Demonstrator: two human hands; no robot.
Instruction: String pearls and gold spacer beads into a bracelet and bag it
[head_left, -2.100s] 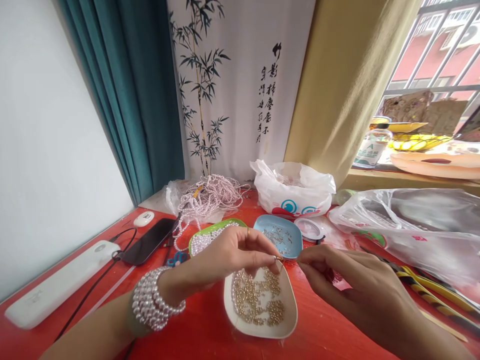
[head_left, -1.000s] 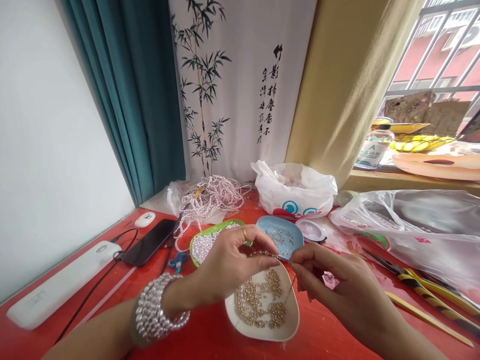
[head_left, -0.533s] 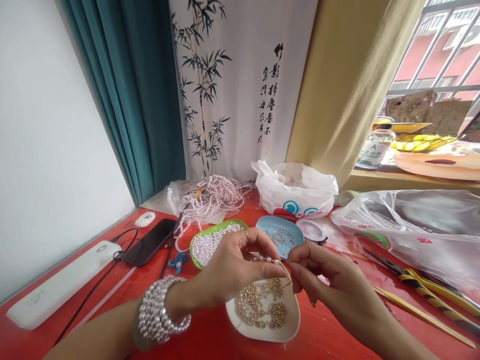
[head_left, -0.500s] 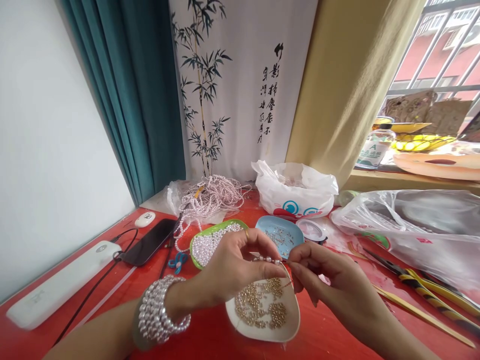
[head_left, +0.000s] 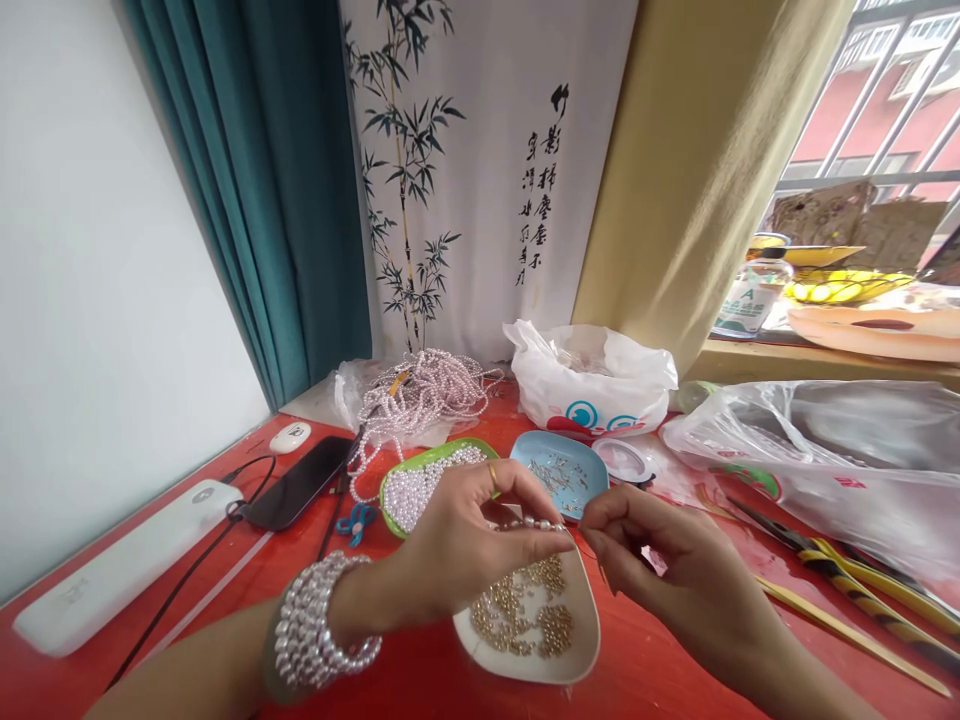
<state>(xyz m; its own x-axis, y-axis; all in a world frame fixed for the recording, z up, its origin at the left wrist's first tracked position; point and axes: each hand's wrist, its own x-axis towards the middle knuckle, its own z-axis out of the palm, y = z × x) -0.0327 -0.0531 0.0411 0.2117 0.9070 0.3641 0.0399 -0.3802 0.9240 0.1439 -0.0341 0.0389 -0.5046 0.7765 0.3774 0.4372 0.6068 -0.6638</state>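
My left hand (head_left: 457, 535), wearing a ring and a stack of pearl bracelets (head_left: 319, 620), pinches a short string of pearl beads (head_left: 536, 523) between thumb and forefinger. Just right of its tip, my right hand (head_left: 664, 560) is closed in a pinch on a thin thread, barely visible at the fingertips. Both hands hover above a cream dish (head_left: 517, 662) of small gold beads (head_left: 555, 628). Behind my left hand lies a green tray (head_left: 474, 445) full of white pearl beads (head_left: 412, 497). A blue dish (head_left: 525, 445) beyond the fingers contains small metal pieces.
Strands of pink beads (head_left: 435, 395) lie heaped at the back beside a white plastic bag (head_left: 592, 385). Pliers (head_left: 832, 570) and tweezers (head_left: 847, 635) are on the right. On the left are a phone (head_left: 300, 487), a white power strip (head_left: 127, 565) and a blue knotted ornament (head_left: 356, 523).
The right hand has shifted slightly, and its fingertips have drawn a little away from the left. The reddish thread seen looping over the dish no longer shows there. The left hand keeps its pinch.
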